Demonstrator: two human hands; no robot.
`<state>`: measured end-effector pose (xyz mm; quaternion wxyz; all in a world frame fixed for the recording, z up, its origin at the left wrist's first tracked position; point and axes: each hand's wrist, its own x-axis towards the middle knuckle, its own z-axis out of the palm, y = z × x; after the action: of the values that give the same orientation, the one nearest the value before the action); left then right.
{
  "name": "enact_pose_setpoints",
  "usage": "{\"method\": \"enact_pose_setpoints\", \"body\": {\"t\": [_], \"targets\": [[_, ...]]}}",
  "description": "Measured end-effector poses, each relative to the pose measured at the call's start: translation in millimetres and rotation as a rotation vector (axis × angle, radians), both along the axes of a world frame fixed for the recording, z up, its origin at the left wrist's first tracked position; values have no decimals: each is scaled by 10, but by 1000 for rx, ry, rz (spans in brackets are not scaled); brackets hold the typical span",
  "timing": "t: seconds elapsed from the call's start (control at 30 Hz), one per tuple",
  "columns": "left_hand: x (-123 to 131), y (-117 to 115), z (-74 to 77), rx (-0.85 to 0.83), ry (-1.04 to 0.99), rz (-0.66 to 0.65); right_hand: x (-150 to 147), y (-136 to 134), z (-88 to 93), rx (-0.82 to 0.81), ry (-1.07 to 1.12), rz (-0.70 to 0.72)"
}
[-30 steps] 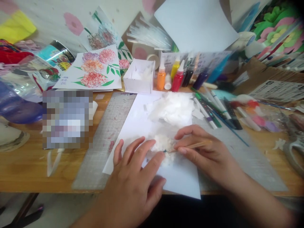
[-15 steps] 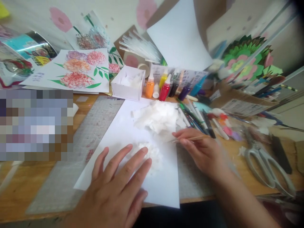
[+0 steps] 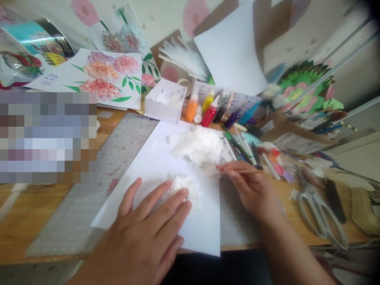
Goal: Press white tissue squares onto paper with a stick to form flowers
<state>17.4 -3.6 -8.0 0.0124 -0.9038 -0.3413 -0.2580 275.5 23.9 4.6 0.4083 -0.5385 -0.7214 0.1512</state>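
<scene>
My left hand [image 3: 151,225] lies with fingers spread on a white sheet of paper [image 3: 133,194]. Its fingertips touch the near-left side of a round cluster of small white tissue pieces [image 3: 190,186] on that sheet. Farther back on the paper sits a loose heap of white tissue [image 3: 198,144]. Between thumb and fingers, my right hand [image 3: 252,190] pinches a thin wooden stick [image 3: 249,171], which lies nearly level. The fingertips are at the right edge of the tissue heap. Whether they also grip a bit of tissue I cannot tell.
A grey cutting mat [image 3: 74,213] lies under the paper. Behind stand a white box [image 3: 163,109] of tissue and several paint bottles [image 3: 210,113]. Pens [image 3: 240,146] and grey-handled scissors [image 3: 322,215] lie to the right. Flower pictures [image 3: 101,79] lean at the back left.
The whole view has shifted slightly. My left hand stays spread beside the white cluster, and my right hand keeps its pinch on the stick near the tissue heap.
</scene>
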Motion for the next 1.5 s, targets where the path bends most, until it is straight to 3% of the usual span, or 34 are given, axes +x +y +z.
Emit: {"method": "enact_pose_setpoints", "body": {"t": [0.13,0.3,0.43,0.53,0.6,0.77,0.83,1.0,1.17,1.33,1.5], "targets": [[-10,-15,-3,-17,6,4,-8,15,-39,-8,-67,100],[-6,-43,-36,-85,-34,26,-21,42,-61,31,-124,9],[-5,-53,-46,-106,-33,39,-47,-23,-10,33,41,-85],[-20,-54,-22,-111,0,23,-131,-117,46,88,275,-61],[-28,-55,-3,-113,27,10,-211,-179,95,102,270,15],[-17,-74,-5,-153,-14,36,-375,-244,202,62,-102,376],[-11,-77,-15,-161,-28,39,-395,-236,214,69,-137,425],[-26,-71,-23,-155,-7,15,-377,-235,206,-32,-9,415],[-30,-77,-20,-147,-16,12,-411,-210,157,-16,257,290],[-33,-82,-13,-143,20,22,-490,-125,107,36,13,292],[-33,-81,-33,-132,39,21,-541,-93,60,67,-89,311]]}}
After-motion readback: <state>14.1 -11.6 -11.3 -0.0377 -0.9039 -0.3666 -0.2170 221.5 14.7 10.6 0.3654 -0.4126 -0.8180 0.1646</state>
